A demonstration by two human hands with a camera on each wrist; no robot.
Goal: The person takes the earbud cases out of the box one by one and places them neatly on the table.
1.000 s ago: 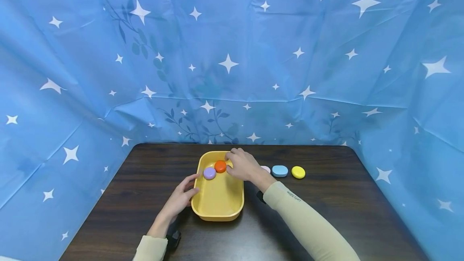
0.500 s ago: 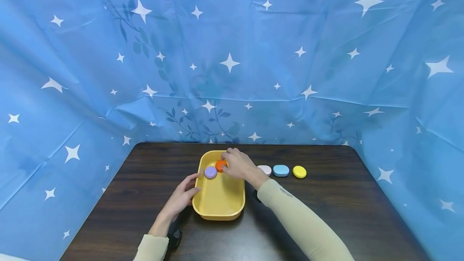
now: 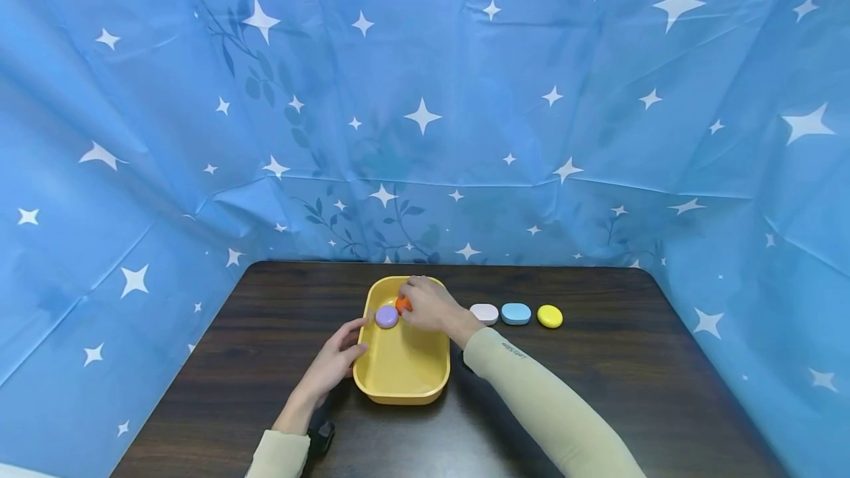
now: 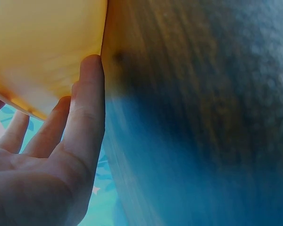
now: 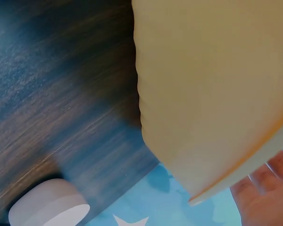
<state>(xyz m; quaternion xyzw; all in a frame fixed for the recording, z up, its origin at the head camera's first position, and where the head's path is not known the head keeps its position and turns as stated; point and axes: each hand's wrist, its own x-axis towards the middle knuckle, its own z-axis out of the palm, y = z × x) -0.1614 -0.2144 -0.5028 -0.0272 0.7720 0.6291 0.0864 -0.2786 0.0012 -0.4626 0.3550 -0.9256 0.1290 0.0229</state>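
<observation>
Left hand [image 3: 336, 358], fingers apart, touches the left wall of yellow tray [image 3: 398, 369]; in the tray's far half, right hand [image 3: 428, 305], grip not discernible, partly covers orange disc [image 3: 402, 305] beside purple disc [image 3: 387, 317].

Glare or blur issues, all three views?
Head: pale glare on the near part of the dark wood-grain table, otherwise fairly sharp; left wrist: table soft with a blue sheen, person's left hand crisper; right wrist: blue-tinged table, shadow beside the yellow rounded-rectangular tray.
</observation>
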